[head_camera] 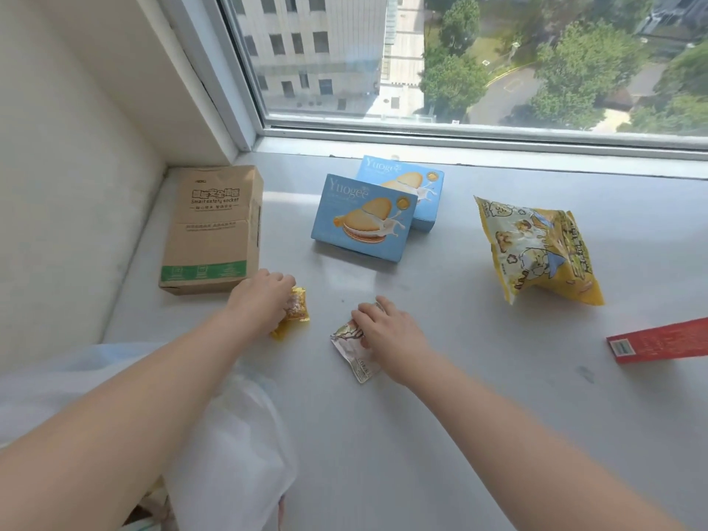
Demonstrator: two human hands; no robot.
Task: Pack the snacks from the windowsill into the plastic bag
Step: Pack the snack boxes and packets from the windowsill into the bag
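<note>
On the white windowsill (459, 377), my left hand (260, 297) closes its fingers around a small yellow snack packet (297, 310). My right hand (390, 331) presses down on a small silver-white snack packet (354, 350), fingers curled over its top edge. Two blue biscuit boxes (364, 218) lie overlapped farther back. A large yellow puffed snack bag (536, 249) lies to the right. A translucent white plastic bag (230, 435) lies at the near left, under my left forearm.
A brown cardboard socket box (210, 228) lies in the left corner against the wall. A red box (659, 341) sits at the right edge. The window frame (459, 139) runs along the back of the sill.
</note>
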